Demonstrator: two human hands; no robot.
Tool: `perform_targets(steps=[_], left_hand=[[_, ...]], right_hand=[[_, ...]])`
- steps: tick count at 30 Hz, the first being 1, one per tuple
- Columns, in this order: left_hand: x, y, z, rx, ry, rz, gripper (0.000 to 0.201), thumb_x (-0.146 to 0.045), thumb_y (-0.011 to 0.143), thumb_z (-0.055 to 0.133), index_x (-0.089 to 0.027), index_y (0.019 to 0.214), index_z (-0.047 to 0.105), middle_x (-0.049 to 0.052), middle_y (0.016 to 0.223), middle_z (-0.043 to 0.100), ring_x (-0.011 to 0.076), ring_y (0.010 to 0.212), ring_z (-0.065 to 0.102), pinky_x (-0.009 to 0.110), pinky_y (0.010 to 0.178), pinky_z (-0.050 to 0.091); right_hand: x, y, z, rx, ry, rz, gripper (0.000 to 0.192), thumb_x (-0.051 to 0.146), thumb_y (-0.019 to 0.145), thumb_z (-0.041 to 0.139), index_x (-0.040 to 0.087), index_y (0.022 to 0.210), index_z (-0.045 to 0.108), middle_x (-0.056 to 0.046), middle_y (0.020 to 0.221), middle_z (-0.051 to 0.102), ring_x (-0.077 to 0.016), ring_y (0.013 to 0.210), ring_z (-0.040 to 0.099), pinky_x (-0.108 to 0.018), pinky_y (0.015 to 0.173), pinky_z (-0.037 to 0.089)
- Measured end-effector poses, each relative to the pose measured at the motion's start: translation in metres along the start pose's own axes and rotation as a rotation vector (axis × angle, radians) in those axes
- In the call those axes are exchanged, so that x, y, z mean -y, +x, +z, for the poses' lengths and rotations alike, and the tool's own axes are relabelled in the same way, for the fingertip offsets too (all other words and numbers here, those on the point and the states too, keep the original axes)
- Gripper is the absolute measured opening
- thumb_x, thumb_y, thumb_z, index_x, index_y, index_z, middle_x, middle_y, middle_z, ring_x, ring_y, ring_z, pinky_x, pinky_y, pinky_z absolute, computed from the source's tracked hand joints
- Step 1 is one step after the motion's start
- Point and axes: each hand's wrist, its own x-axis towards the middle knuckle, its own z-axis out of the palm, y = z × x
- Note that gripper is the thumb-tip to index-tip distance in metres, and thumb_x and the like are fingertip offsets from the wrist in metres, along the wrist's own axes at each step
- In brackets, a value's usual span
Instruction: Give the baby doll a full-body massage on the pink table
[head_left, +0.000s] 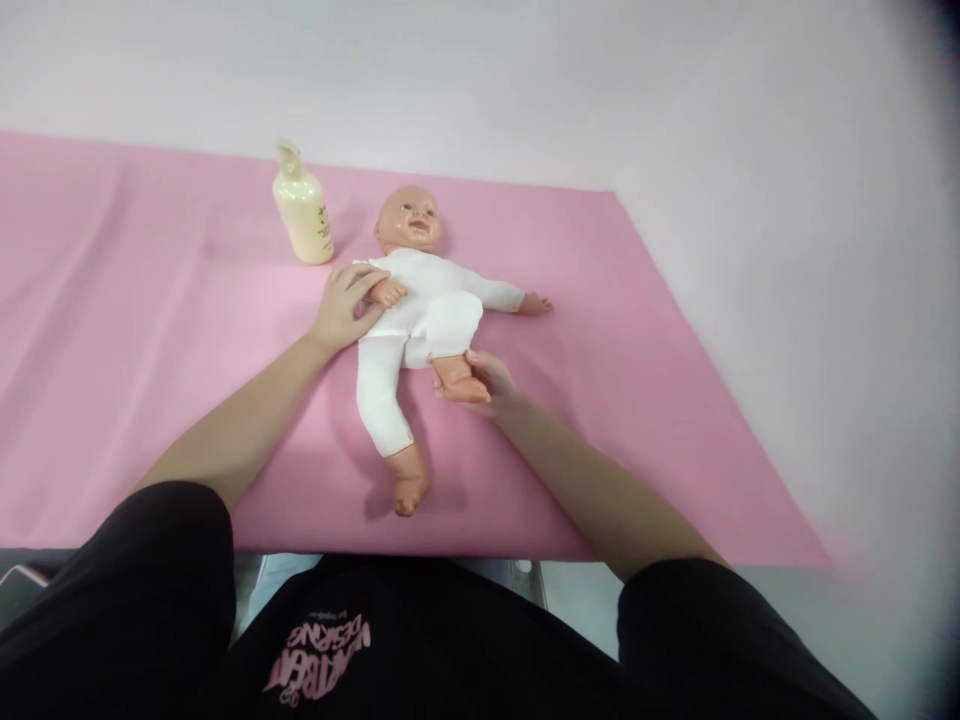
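Observation:
A baby doll [431,290] with a white cloth body lies on its back, head toward the far side. My left hand [347,303] is closed around the doll's arm on the left, near its small hand. With my right hand [491,382] I grip the doll's lower leg on the right, just above the foot; some of my fingers are hidden behind it. That leg is bent at the knee and raised, while the other leg stretches toward me. The doll's other arm reaches out to the right on the cloth.
A cream pump bottle [304,212] stands beyond my left hand, left of the doll's head. Under everything is a pink cloth [637,420] covering the table. The table's near edge runs close to my body, and its right edge slants away.

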Motion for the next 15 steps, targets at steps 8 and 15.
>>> perform_targets(steps=[8,15], left_hand=[[0.0027,-0.0013,0.0007,0.058,0.035,0.056,0.050,-0.052,0.096,0.056,-0.023,0.135,0.067,0.016,0.135,0.067,0.0342,0.126,0.059,0.056,0.113,0.040],[0.0010,-0.0020,0.0011,0.028,-0.014,0.056,0.048,-0.053,0.096,0.059,-0.024,0.134,0.067,0.015,0.134,0.067,0.0338,0.126,0.058,0.055,0.115,0.039]], right_hand=[[0.0024,-0.0007,0.0041,-0.202,0.082,-0.104,0.034,0.049,0.089,0.067,0.017,0.096,0.077,-0.005,0.080,0.074,-0.0162,0.070,0.066,-0.027,0.062,0.056],[0.0032,0.0001,0.0042,-0.205,0.052,-0.107,0.035,0.051,0.094,0.061,0.019,0.097,0.075,-0.004,0.080,0.072,-0.0165,0.069,0.065,-0.029,0.062,0.054]])
